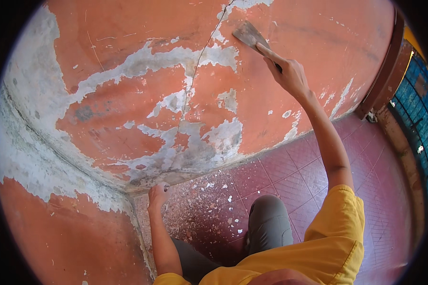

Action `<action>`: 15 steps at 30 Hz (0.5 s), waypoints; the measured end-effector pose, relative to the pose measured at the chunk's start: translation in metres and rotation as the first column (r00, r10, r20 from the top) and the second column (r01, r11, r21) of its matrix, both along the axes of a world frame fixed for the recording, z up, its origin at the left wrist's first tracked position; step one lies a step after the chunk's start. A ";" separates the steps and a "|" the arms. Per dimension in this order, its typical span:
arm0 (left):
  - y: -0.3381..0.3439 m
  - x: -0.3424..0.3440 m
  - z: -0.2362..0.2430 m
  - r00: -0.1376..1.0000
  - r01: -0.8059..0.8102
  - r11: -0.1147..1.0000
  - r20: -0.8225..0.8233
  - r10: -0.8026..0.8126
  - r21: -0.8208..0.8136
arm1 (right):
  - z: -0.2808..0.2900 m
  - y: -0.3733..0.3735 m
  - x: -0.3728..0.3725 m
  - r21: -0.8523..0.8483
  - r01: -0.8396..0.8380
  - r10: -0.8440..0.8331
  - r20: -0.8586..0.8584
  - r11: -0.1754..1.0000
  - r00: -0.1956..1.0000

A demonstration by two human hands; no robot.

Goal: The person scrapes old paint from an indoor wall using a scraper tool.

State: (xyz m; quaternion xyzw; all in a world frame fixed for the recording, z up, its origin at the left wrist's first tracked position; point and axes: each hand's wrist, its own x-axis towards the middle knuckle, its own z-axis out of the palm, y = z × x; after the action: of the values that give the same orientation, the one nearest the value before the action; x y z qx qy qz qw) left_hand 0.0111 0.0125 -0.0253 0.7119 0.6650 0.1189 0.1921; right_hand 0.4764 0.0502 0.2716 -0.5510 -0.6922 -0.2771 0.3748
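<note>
My right hand [289, 72] is wrapped round the handle of a scraper [250, 36] with a wide, worn metal blade, my index finger stretched along it. The blade lies against the orange wall [314, 52], just right of a dark crack [203, 50] and a strip of bare grey-white plaster [176, 59]. Low down by the corner, my left hand [157, 195] is closed near the foot of the wall. A small greyish bit shows at its fingers, too small to name.
Paint flakes [229, 221] litter the dark red tiled floor [290, 166] beside my grey-trousered knee [269, 213]. A second peeling wall [66, 232] meets the first at the left corner. At the far right stand a brown frame [384, 71] and a blue panel with dark bars [416, 102].
</note>
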 end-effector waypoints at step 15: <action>-0.002 -0.002 -0.007 0.997 0.003 0.998 -0.078 -0.008 -0.066 | -0.021 -0.008 0.040 -0.052 0.066 -0.070 -0.072 0.996 0.995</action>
State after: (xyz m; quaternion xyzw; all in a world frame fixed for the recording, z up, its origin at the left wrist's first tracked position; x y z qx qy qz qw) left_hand 0.0094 0.0104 -0.0320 0.7110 0.6736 0.0686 0.1895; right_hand 0.5159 0.0426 0.2503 -0.5932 -0.6653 -0.2521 0.3767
